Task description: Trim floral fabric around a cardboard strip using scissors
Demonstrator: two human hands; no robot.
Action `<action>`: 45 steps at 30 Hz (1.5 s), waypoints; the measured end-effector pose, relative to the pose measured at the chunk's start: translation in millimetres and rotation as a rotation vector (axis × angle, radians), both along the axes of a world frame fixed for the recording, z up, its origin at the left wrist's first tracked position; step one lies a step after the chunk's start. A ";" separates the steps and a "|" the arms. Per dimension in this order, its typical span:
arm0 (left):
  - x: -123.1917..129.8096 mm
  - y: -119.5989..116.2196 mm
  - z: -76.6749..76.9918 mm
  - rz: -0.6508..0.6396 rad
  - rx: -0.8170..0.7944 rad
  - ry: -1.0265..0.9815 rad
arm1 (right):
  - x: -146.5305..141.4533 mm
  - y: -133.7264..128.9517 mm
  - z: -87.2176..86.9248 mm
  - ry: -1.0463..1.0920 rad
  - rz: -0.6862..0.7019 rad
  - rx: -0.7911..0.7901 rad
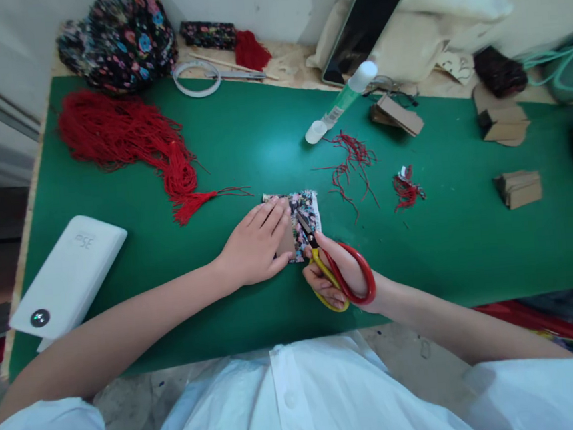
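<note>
My left hand (255, 244) lies flat with its fingers stretched out over a small brown cardboard piece (285, 243). Under the cardboard is a square of black floral fabric (306, 206) with a pale right edge. In my right hand (329, 275) is a pair of scissors (365, 276) with one red and one yellow handle. My fingers are wrapped through the handles. The blades point up and left over the fabric, right of the cardboard. Whether the blades touch the cloth I cannot tell.
Red tassel threads (124, 135) lie at the upper left, above a white power bank (68, 277). A glue stick (341, 103) stands beyond the fabric, near loose red threads (349, 162). Cardboard stacks (519, 188) sit at the right. A white tape roll (197, 79) lies at the back.
</note>
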State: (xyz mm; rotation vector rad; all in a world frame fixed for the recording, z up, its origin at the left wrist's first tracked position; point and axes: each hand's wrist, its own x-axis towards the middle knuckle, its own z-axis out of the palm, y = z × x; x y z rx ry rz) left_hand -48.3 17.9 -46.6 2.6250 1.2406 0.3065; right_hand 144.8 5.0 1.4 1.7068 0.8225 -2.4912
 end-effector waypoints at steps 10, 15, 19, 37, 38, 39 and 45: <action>-0.3 -0.7 -1.4 -0.001 0.000 -0.007 | -2.7 -6.1 6.9 0.056 -0.099 0.090; -0.9 -1.1 -0.3 -0.004 0.012 -0.005 | -1.5 -5.5 7.1 0.043 -0.072 0.081; -0.9 -1.4 0.3 0.001 0.013 -0.007 | -2.9 -3.3 9.4 0.023 -0.089 0.093; -1.3 -1.1 0.4 -0.005 0.012 -0.013 | -6.4 -5.0 0.3 -0.052 -0.063 0.188; -1.3 -1.0 0.3 -0.006 0.013 -0.014 | -6.5 -5.1 0.2 -0.057 -0.062 0.190; -1.4 -1.0 0.3 -0.006 0.013 -0.014 | -6.6 -5.2 0.2 -0.061 -0.062 0.190; -1.2 -1.1 -0.4 -0.003 0.017 -0.014 | -7.0 -7.4 -0.7 -0.049 -0.077 0.193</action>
